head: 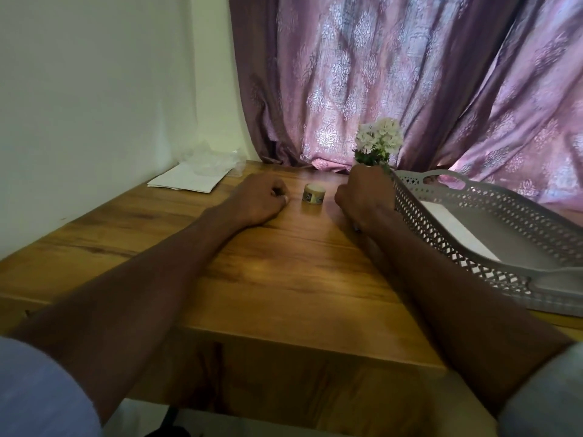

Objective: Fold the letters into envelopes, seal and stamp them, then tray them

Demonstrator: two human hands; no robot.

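Observation:
My left hand (pixel 257 200) rests on the wooden table (pixel 284 279) as a loose fist with nothing visible in it. My right hand (pixel 362 193) is also curled shut, beside the tray's near corner. A small dark tip (pixel 356 229) pokes out under its wrist; I cannot tell what it is. A small tan roll (pixel 312 193) stands on the table between the two hands, touching neither. A grey lattice tray (pixel 441 238) sits at the right with a white envelope (pixel 457 230) lying flat inside. White sheets (pixel 186 180) lie at the far left by the wall.
Crumpled clear plastic (pixel 216 159) sits on the far end of the white sheets. White flowers (pixel 378 140) stand behind my right hand, against a purple curtain (pixel 410 74). A white wall borders the table on the left. The table's front edge runs under my forearms.

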